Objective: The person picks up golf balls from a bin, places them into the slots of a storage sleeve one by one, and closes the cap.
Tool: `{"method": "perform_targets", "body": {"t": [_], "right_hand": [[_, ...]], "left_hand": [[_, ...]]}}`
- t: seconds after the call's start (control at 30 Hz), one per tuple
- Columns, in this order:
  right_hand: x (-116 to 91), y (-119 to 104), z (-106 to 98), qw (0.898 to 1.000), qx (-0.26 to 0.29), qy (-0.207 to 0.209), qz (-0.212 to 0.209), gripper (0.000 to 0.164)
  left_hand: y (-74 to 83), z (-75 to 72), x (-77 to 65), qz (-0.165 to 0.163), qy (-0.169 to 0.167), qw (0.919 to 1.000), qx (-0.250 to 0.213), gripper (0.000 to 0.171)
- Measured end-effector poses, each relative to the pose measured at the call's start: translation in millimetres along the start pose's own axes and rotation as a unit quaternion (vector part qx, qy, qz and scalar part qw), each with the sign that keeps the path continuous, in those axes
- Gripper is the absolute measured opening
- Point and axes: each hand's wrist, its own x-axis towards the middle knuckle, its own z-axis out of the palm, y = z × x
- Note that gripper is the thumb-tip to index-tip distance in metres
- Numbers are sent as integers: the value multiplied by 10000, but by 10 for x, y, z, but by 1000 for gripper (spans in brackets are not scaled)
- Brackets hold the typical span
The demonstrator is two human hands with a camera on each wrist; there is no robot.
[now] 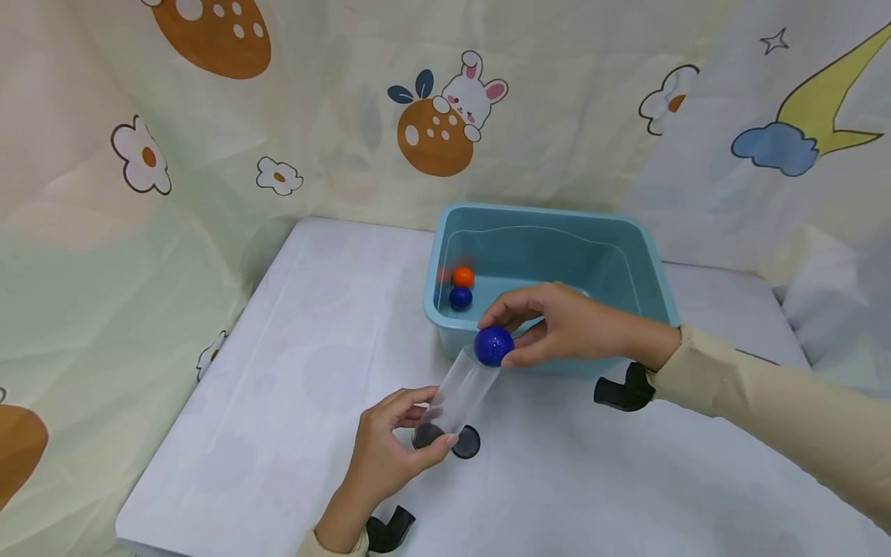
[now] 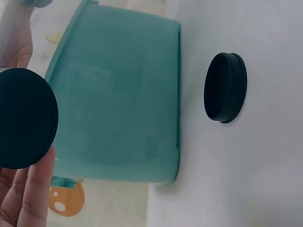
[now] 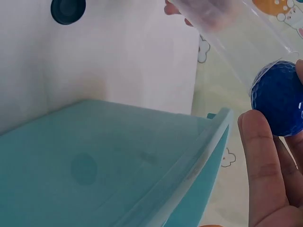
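My left hand grips a clear plastic tube near its lower end, which a black cap closes. The tube slants up and to the right. At its upper mouth, my right hand pinches a dark blue golf ball between fingers and thumb. In the right wrist view the dimpled ball sits right at the tube's rim. A second black cap lies on the table beside the tube's lower end; the left wrist view shows its hollow side.
Behind the hands stands a light blue plastic bin. An orange ball and a blue ball lie in its left side. The white-covered table meets a printed cloth backdrop at the back.
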Motion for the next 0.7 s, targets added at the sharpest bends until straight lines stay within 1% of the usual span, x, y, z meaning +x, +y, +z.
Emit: {"method": "perform_targets", "body": {"t": [0.37, 0.5, 0.7], "right_hand": [[31, -13, 20, 9999, -125, -36, -66, 40], [32, -6, 30, 9999, -134, -42, -77, 39], [21, 13, 33, 9998, -141, -28, -104, 35]], "left_hand": [[20, 8, 3, -52, -2, 10000, -25, 48], [26, 11, 0, -1, -25, 10000, -75, 49], [21, 13, -5, 145, 50, 9999, -51, 49]]}}
